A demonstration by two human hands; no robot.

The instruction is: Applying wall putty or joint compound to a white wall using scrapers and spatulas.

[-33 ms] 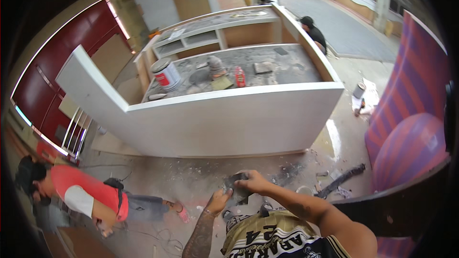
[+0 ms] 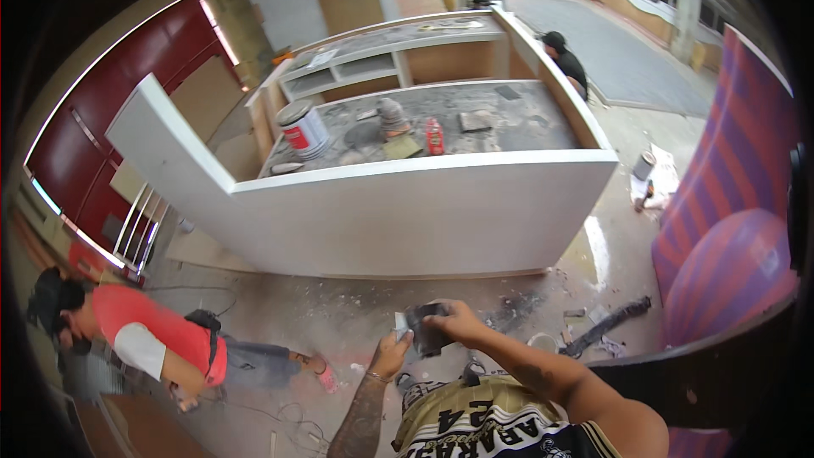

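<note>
Head view: gripping a dark sheet (image 2: 430, 340) with the right hand (image 2: 456, 322), pinching a small pale piece (image 2: 400, 323) in the left hand (image 2: 390, 354), just beside the sheet. Held low and close together, probably to keep both in easy sight. Reaching inward with both forearms (image 2: 513, 358) angled toward each other. Facing, farther out, a white desk (image 2: 424, 220) with a can (image 2: 304, 131) and a red bottle (image 2: 434, 136) on it, probably placed to stay handy.

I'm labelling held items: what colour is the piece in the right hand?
The piece in the right hand looks dark grey, nearly black, in the head view.
</note>
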